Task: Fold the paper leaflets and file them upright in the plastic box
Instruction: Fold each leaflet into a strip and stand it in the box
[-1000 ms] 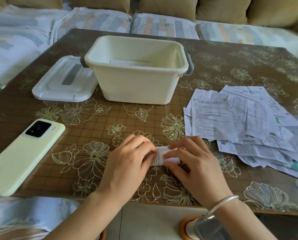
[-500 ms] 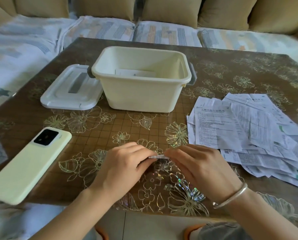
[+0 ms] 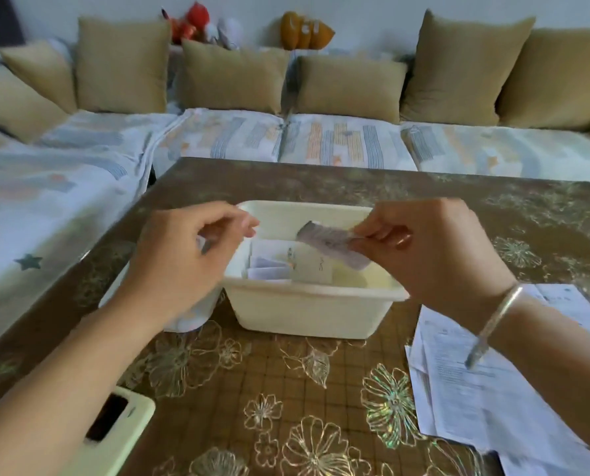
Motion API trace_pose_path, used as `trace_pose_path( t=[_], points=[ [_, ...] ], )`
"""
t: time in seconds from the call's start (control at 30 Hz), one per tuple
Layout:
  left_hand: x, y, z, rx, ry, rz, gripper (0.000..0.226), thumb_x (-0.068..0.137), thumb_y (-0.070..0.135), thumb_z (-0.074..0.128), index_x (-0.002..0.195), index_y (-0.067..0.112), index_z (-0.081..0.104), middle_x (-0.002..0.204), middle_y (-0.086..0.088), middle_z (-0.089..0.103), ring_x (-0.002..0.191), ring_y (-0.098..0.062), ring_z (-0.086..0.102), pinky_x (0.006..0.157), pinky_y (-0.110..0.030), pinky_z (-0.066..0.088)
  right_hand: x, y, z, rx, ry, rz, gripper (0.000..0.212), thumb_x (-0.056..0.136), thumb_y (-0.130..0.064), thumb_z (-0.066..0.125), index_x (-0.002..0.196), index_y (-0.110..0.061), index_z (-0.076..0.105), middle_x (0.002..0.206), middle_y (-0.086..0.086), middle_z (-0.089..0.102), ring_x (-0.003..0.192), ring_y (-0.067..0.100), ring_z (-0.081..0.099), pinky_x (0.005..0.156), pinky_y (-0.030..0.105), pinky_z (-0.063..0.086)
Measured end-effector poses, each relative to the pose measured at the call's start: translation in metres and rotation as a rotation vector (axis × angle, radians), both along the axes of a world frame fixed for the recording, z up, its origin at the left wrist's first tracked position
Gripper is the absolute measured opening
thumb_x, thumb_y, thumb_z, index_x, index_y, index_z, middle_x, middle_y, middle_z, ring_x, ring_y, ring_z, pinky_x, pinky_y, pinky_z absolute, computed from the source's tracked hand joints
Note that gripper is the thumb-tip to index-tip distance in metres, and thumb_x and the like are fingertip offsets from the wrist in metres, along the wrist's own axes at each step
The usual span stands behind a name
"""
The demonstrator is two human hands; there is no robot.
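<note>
Right hand: raised above the plastic box, thumb and fingertips pinching one end of a folded leaflet. The leaflet hangs over the open box, clear of the rim, tilted with its free end pointing left. Print on it is blurred and not legible.

Left hand: raised over the left rim of the box, fingers loosely curled, thumb and forefinger pointing toward the leaflet but apart from it. Released; nothing plainly seen in its grasp.

Plastic box: cream, open, standing on the bench between the two forearms. Inside, toward the left and far side, several filed leaflets stand more or less upright against each other. The right part of the interior shows bare floor.

Lid: on the bench just left of the box, mostly hidden behind the left hand.

Loose leaflets: unfolded, overlapping in a flat pile on the bench at the right, partly under the right forearm.

Phone: pale green case, camera side up, near left corner of the bench.

Bracelet: silver, on the right wrist.

Sofa: beyond the bench, with tan cushions along its back
</note>
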State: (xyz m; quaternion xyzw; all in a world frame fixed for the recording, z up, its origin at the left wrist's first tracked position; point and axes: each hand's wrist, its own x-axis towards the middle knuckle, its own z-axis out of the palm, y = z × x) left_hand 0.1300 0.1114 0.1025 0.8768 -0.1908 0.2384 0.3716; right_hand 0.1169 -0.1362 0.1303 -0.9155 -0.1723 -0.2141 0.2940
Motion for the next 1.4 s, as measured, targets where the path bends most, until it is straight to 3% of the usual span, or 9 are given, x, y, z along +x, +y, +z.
trace_pose_path(
  t=[0.13, 0.23, 0.5, 0.77, 0.97, 1.13, 1.2, 1.27, 1.4],
  points=[
    [0.05, -0.003, -0.004, 0.197, 0.075, 0.112, 0.019, 0.094, 0.02, 0.058, 0.099, 0.029, 0.074, 0.092, 0.019, 0.071, 0.086, 0.002, 0.063, 0.078, -0.017, 0.049, 0.069, 0.025, -0.013, -0.298, 0.183, -0.045, 0.006, 0.083, -0.023, 0.069, 0.083, -0.028, 0.073, 0.079, -0.01, 0.07, 0.074, 0.013, 0.066, 0.074, 0.027, 0.054],
    [0.071, -0.015, -0.017, 0.352, 0.096, 0.152, 0.021, 0.093, 0.02, 0.059, 0.099, 0.032, 0.075, 0.095, 0.013, 0.07, 0.094, -0.013, 0.058, 0.085, -0.031, 0.04, 0.104, 0.047, -0.034, -0.501, 0.264, -0.058, 0.012, 0.085, -0.021, 0.062, 0.086, -0.028, 0.072, 0.09, -0.002, 0.07, 0.083, 0.024, 0.066, 0.074, 0.028, 0.053],
    [0.087, -0.007, -0.04, 0.227, 0.189, 0.227, 0.018, 0.09, 0.024, 0.06, 0.095, 0.032, 0.074, 0.104, 0.006, 0.062, 0.096, -0.009, 0.054, 0.068, -0.014, 0.033, 0.143, 0.077, -0.057, -0.608, 0.337, -0.055, 0.012, 0.087, -0.025, 0.062, 0.096, -0.023, 0.07, 0.096, 0.002, 0.068, 0.084, 0.026, 0.062, 0.067, 0.027, 0.046],
    [0.089, -0.007, -0.041, 0.201, 0.169, 0.226, 0.018, 0.09, 0.026, 0.058, 0.092, 0.037, 0.072, 0.102, 0.008, 0.066, 0.096, -0.006, 0.055, 0.069, -0.006, 0.03, 0.14, 0.087, -0.07, -0.706, 0.337, 0.067, 0.014, 0.091, -0.024, 0.057, 0.098, -0.023, 0.069, 0.098, 0.0, 0.068, 0.088, 0.024, 0.064, 0.068, 0.026, 0.045],
    [0.088, -0.01, -0.041, 0.236, 0.169, 0.226, 0.018, 0.091, 0.026, 0.059, 0.093, 0.037, 0.073, 0.107, 0.004, 0.065, 0.098, -0.011, 0.056, 0.068, -0.015, 0.033, 0.143, 0.102, -0.087, -0.714, 0.404, 0.131, 0.018, 0.09, -0.028, 0.056, 0.076, -0.02, 0.062, 0.065, -0.002, 0.05, 0.069, 0.025, 0.055, 0.061, 0.028, 0.039],
    [0.09, -0.009, -0.043, 0.155, 0.097, 0.213, 0.019, 0.091, 0.02, 0.058, 0.091, 0.031, 0.073, 0.09, 0.013, 0.07, 0.092, -0.011, 0.059, 0.077, -0.027, 0.044, 0.142, 0.086, -0.071, -0.587, 0.462, 0.125, 0.014, 0.086, -0.039, 0.064, 0.094, -0.029, 0.07, 0.091, -0.005, 0.069, 0.083, 0.02, 0.064, 0.077, 0.028, 0.051],
    [0.088, -0.009, -0.041, 0.08, 0.046, 0.217, 0.019, 0.092, 0.018, 0.058, 0.09, 0.028, 0.074, 0.087, 0.014, 0.071, 0.088, -0.012, 0.061, 0.078, -0.034, 0.05, 0.138, 0.075, -0.057, -0.513, 0.435, 0.11, 0.015, 0.087, -0.033, 0.063, 0.099, -0.029, 0.071, 0.096, -0.007, 0.07, 0.074, 0.013, 0.062, 0.08, 0.028, 0.052],
    [0.086, -0.008, -0.036, 0.053, 0.022, 0.203, 0.018, 0.093, 0.018, 0.058, 0.091, 0.028, 0.073, 0.086, 0.014, 0.072, 0.087, -0.012, 0.062, 0.078, -0.039, 0.052, 0.13, 0.062, -0.044, -0.407, 0.443, 0.118, 0.015, 0.089, -0.027, 0.062, 0.1, -0.027, 0.072, 0.093, -0.009, 0.071, 0.058, 0.006, 0.056, 0.073, 0.023, 0.052],
    [0.077, -0.009, -0.013, 0.08, 0.044, 0.085, 0.019, 0.093, 0.016, 0.059, 0.092, 0.028, 0.074, 0.084, 0.018, 0.071, 0.086, -0.006, 0.064, 0.082, -0.036, 0.052, 0.093, 0.027, -0.021, -0.131, 0.446, 0.132, 0.013, 0.09, -0.015, 0.062, 0.096, -0.023, 0.071, 0.077, -0.011, 0.071, 0.06, 0.003, 0.067, 0.056, 0.024, 0.058]
  ],
)
